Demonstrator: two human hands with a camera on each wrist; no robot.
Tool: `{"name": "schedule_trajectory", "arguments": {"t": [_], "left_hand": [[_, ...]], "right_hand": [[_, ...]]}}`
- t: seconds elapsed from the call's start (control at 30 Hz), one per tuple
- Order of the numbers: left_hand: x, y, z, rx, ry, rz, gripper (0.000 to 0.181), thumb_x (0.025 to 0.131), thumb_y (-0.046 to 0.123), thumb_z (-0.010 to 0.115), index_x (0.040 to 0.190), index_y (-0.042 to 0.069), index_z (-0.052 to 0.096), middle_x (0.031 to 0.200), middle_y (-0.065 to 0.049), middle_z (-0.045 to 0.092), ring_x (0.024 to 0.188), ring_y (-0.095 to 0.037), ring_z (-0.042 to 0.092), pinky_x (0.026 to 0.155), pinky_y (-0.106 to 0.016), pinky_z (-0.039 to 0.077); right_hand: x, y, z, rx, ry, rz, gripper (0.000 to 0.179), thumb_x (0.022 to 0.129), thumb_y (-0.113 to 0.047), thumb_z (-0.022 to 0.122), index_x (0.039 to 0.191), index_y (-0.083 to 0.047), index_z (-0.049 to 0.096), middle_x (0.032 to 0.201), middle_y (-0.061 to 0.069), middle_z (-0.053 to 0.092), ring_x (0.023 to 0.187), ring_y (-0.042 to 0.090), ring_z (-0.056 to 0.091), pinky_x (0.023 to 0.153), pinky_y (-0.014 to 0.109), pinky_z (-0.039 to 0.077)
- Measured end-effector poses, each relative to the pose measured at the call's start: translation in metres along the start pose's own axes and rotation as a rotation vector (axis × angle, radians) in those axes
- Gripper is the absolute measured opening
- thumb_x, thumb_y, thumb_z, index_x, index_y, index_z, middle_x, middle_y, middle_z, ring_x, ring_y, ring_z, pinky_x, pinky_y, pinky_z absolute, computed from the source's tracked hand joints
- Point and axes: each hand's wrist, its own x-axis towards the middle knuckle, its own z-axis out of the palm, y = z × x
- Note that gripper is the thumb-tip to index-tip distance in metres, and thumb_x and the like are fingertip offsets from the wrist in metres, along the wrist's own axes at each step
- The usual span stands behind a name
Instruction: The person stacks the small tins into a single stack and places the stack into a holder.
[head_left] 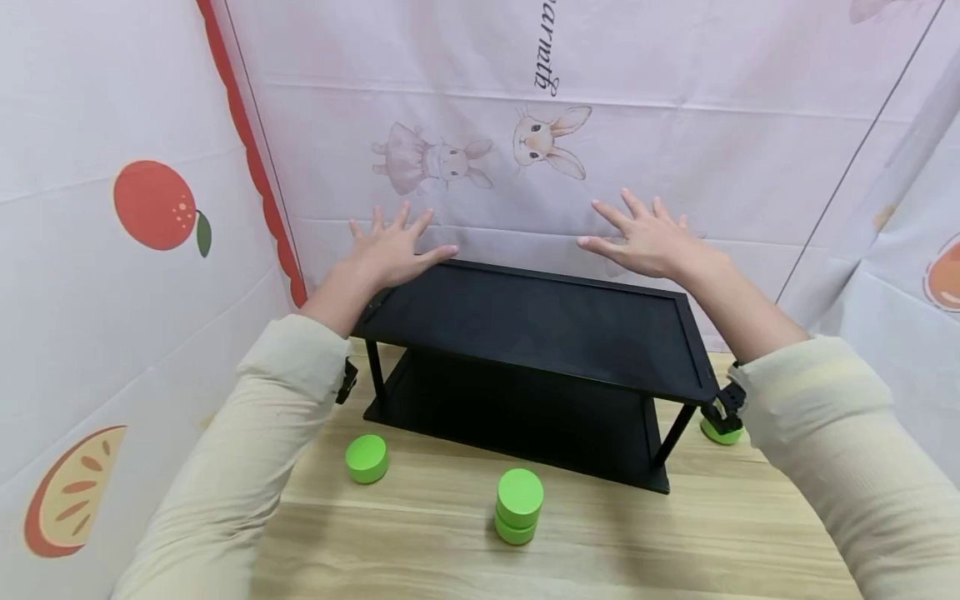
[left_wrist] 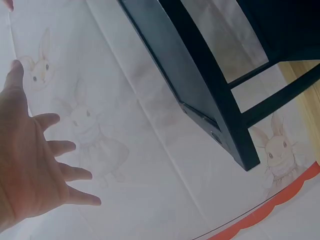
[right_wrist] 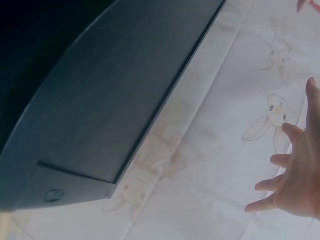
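Both hands are raised with fingers spread and hold nothing. In the head view my left hand [head_left: 388, 252] is over the back left corner of a black two-tier shelf [head_left: 525, 321], and my right hand [head_left: 647, 242] is over its back right side. The left wrist view shows the left palm [left_wrist: 35, 165] apart from the shelf's end [left_wrist: 220, 115]. In the right wrist view the right hand [right_wrist: 297, 170] is likewise well away from the shelf top [right_wrist: 115, 100]. The shelf stands upright on the wooden table, its lower tier [head_left: 510, 417] bare.
On the wooden table [head_left: 420, 550] before the shelf stand a green round piece [head_left: 367, 458] at left and a stack of two green pieces [head_left: 519, 504] in the middle. Another green piece [head_left: 722, 431] is partly hidden by the right wrist. Printed white cloth [head_left: 465, 100] hangs behind and at the sides.
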Motion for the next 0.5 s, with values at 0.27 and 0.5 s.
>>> {"name": "schedule_trajectory", "arguments": {"t": [0.27,0.5], "left_hand": [[-0.012,0.0,0.008,0.026,0.022,0.048,0.089,0.08,0.078,0.022,0.149,0.024,0.006,0.151,-0.013,-0.005,0.13,-0.044,-0.015,0.095,-0.064,-0.016],[-0.028,-0.003,0.025,0.056,0.043,0.09,0.088,0.081,0.077,0.025,0.149,0.022,0.011,0.152,-0.011,0.001,0.133,-0.04,-0.008,0.099,-0.062,-0.011]], "right_hand": [[-0.018,0.008,-0.001,-0.023,0.011,-0.07,0.08,0.086,-0.07,0.028,0.149,-0.026,0.005,0.15,0.018,-0.008,0.128,0.051,-0.01,0.095,0.07,-0.004],[-0.04,0.013,0.008,-0.036,0.024,-0.137,0.076,0.088,-0.066,0.031,0.149,-0.025,0.011,0.151,0.016,-0.004,0.129,0.051,-0.006,0.094,0.071,-0.001]]}}
